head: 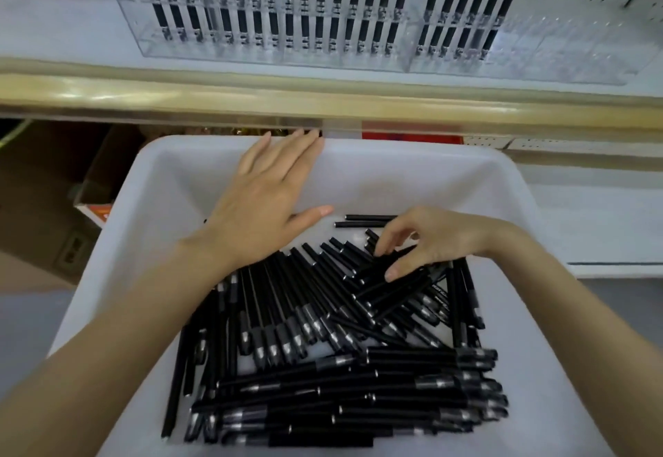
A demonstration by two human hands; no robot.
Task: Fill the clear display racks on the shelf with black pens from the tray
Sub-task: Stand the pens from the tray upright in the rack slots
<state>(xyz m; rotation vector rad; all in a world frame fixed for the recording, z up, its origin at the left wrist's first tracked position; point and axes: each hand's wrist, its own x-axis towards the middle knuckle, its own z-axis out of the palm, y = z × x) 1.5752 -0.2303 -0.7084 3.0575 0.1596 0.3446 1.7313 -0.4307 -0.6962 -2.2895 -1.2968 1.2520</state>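
Your right grip [441, 241] is nearer: it pinches black pens [323, 313] at the pile's 1 o'clock corner in the tray [358, 169], long axis 8-to-2. Left grip [258, 205] released, flat. Clear display racks [574, 55] sit at 12 o'clock, free slots at 1.

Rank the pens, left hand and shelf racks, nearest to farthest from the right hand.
1. pens: pinched by the right hand, in the tray.
2. left hand: to its left, at the tray's far rim.
3. racks: beyond, on the shelf.
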